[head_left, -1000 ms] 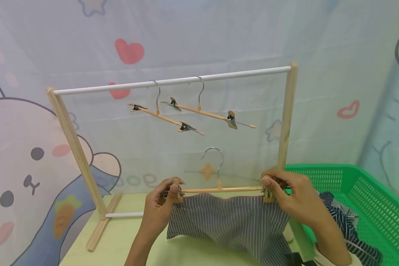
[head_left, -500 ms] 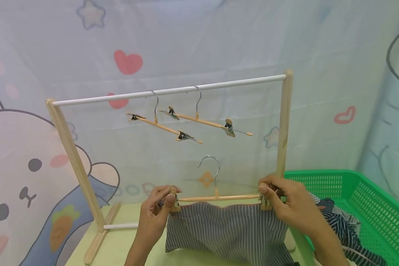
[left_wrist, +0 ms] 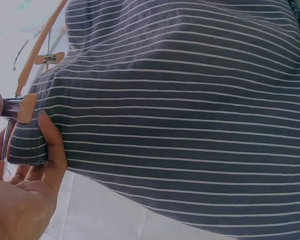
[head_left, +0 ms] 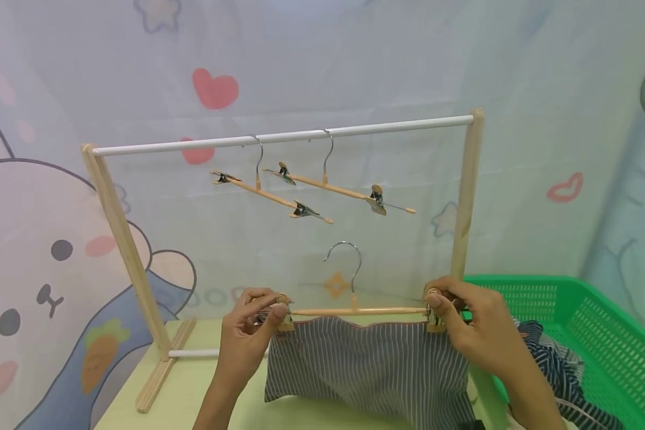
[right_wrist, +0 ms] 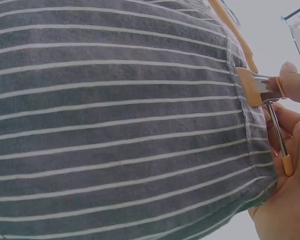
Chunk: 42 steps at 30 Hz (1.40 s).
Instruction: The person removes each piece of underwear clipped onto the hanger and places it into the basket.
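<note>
A clip hanger (head_left: 384, 311) with a metal hook is held level low in the head view, its bar above a dark striped garment (head_left: 355, 364). Both its clips bite the garment's top edge. My left hand (head_left: 244, 340) pinches the left clip (left_wrist: 27, 108) between thumb and fingers; in the left wrist view one finger lies against the cloth. My right hand (head_left: 481, 328) pinches the right clip (right_wrist: 248, 87), with the thumb on its lever in the right wrist view. The garment hangs down below the bar, its lower part cut off by the frame.
Behind stands a rack with a white rail (head_left: 398, 127) and wooden posts (head_left: 120, 239). From the rail hang two more clip hangers, a left one (head_left: 271, 196) and a right one (head_left: 335, 189). At the right is a green basket (head_left: 575, 292) with striped clothes (head_left: 561, 364).
Both hands stay at the clips, and the hanger with its garment keeps nearly the same place. The left hand has shifted slightly left, its fingers a little more spread. The head view tilts slightly.
</note>
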Available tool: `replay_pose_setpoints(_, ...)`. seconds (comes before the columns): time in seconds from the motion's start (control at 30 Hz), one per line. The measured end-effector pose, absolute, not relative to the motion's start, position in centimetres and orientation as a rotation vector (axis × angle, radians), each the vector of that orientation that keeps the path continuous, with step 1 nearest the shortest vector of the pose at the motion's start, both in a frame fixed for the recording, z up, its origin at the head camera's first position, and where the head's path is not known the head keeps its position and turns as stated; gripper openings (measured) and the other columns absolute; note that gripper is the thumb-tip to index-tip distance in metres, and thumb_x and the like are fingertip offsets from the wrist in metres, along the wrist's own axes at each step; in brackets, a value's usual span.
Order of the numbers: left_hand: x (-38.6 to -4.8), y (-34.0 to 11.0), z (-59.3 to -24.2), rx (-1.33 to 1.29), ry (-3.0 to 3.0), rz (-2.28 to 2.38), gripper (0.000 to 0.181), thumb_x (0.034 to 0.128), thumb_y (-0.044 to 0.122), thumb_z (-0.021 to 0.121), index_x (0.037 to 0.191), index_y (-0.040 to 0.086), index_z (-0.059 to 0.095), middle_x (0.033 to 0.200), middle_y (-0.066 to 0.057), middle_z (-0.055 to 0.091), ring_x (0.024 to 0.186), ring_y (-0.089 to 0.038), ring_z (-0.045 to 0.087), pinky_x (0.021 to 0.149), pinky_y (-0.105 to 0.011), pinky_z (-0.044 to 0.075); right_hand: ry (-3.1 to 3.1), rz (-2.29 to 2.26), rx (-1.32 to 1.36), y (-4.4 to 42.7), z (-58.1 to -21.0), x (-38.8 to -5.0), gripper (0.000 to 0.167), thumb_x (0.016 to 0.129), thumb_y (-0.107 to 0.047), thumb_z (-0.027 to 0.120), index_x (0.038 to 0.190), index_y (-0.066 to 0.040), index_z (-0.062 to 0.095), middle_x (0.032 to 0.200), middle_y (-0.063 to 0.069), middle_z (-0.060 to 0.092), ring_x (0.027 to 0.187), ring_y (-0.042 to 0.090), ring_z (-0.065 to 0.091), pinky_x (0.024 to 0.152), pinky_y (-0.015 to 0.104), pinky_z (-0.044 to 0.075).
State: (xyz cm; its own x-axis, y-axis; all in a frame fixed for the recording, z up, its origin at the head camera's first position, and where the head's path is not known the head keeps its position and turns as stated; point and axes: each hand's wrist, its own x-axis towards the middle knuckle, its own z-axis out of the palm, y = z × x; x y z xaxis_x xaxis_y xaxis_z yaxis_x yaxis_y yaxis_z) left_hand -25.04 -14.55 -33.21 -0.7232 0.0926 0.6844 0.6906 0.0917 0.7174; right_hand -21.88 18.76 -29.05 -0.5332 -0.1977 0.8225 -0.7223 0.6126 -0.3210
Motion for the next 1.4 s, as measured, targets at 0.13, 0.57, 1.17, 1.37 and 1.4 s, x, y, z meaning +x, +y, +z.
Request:
replay_pose_setpoints(0.13, -25.01, -14.52, -32.89, -0.804, -1.897, -1.62, 0.02, 0.0962, -0.002, 0.059, 0.112, -0.004, 0.071, 0.112, 0.003, 0.055, 0.092, -0.007, 0.06, 0.061, -0.024, 0.056, -2.056, 0.84, 0.72, 18.92, -28.87, -21.78, 0.017, 0.095, -0.003, 0.063, 0.094, -0.019, 0.069, 0.072, -0.014, 0.054, 0.059, -0.002, 0.047, 0.054, 0.019, 0.041)
replay_pose_setpoints(0.57, -24.65, -14.59, -33.26, -0.863, -1.954, -1.594, 0.018, 0.099, 0.001, 0.056, 0.112, 0.0, 0.068, 0.099, 0.011, 0.063, 0.086, -0.006, 0.06, 0.059, -0.028, 0.054, -2.058, 0.861, 0.739, 18.86, -29.22, -21.44, 0.018, 0.095, -0.002, 0.063, 0.095, -0.019, 0.068, 0.073, -0.014, 0.056, 0.061, -0.002, 0.05, 0.056, 0.017, 0.042)
replay_pose_setpoints(1.17, -24.94, -13.96, -32.93, -0.778, -1.966, -1.591, 0.016, 0.0986, 0.003, 0.058, 0.109, 0.001, 0.07, 0.1, 0.006, 0.064, 0.087, -0.005, 0.061, 0.062, -0.027, 0.057, -2.079, 0.831, 0.656, 18.69, -28.65, -21.56, 0.014, 0.095, -0.007, 0.065, 0.092, -0.02, 0.07, 0.074, -0.012, 0.058, 0.061, -0.001, 0.049, 0.053, 0.021, 0.042)
replay_pose_setpoints(1.37, -24.84, -13.85, -32.94, -0.769, -1.98, -1.578, 0.015, 0.0986, 0.003, 0.058, 0.108, 0.0, 0.069, 0.098, 0.01, 0.062, 0.088, -0.005, 0.062, 0.063, -0.028, 0.058, -2.091, 0.834, 0.617, 18.83, -28.69, -21.47, 0.014, 0.095, -0.008, 0.066, 0.095, -0.02, 0.073, 0.079, -0.007, 0.068, 0.067, -0.003, 0.057, 0.057, 0.022, 0.048)
replay_pose_setpoints(1.4, -24.84, -13.86, -32.91, -0.776, -1.976, -1.578, 0.015, 0.0985, 0.003, 0.058, 0.108, 0.0, 0.069, 0.098, 0.01, 0.062, 0.088, -0.006, 0.062, 0.063, -0.028, 0.058, -2.091, 0.839, 0.613, 18.86, -28.74, -21.48, 0.014, 0.095, -0.008, 0.066, 0.095, -0.02, 0.073, 0.08, -0.006, 0.07, 0.068, -0.003, 0.058, 0.057, 0.022, 0.049)
